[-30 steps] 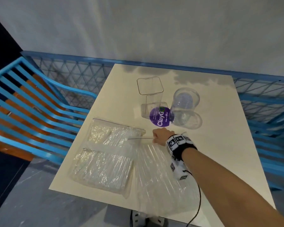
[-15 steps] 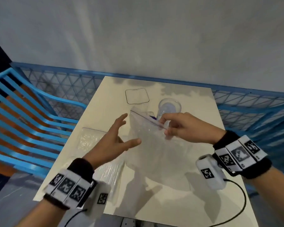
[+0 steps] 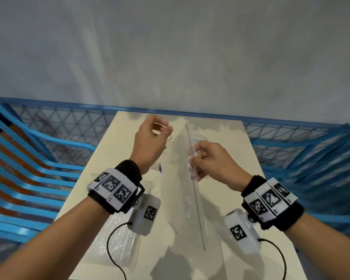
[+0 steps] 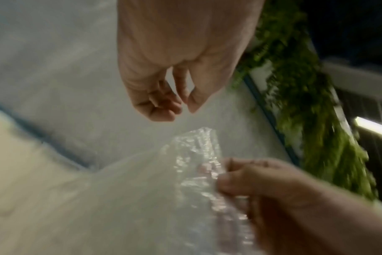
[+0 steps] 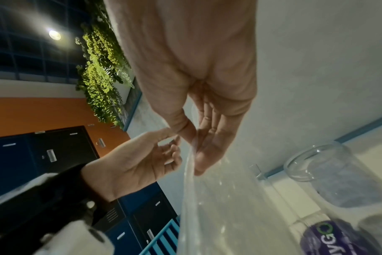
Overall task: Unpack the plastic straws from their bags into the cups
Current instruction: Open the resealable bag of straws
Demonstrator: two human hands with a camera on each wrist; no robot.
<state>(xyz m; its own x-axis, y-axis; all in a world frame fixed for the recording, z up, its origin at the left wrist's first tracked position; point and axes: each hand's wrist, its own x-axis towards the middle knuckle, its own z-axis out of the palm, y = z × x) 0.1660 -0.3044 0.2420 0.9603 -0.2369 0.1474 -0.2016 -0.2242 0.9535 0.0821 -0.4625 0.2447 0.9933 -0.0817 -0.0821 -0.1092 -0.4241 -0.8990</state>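
I judge I'm at the opening step: my right hand (image 3: 208,158) pinches the top edge of a clear bag of straws (image 3: 192,199), lifted above the table (image 3: 240,178). My left hand (image 3: 152,140) hovers just left of it, fingers loosely curled, holding nothing I can make out. Next, it must catch the opposite lip and pull the seal apart. The round cup (image 5: 329,174) waits beyond; a second bag (image 3: 121,239) lies near-left.
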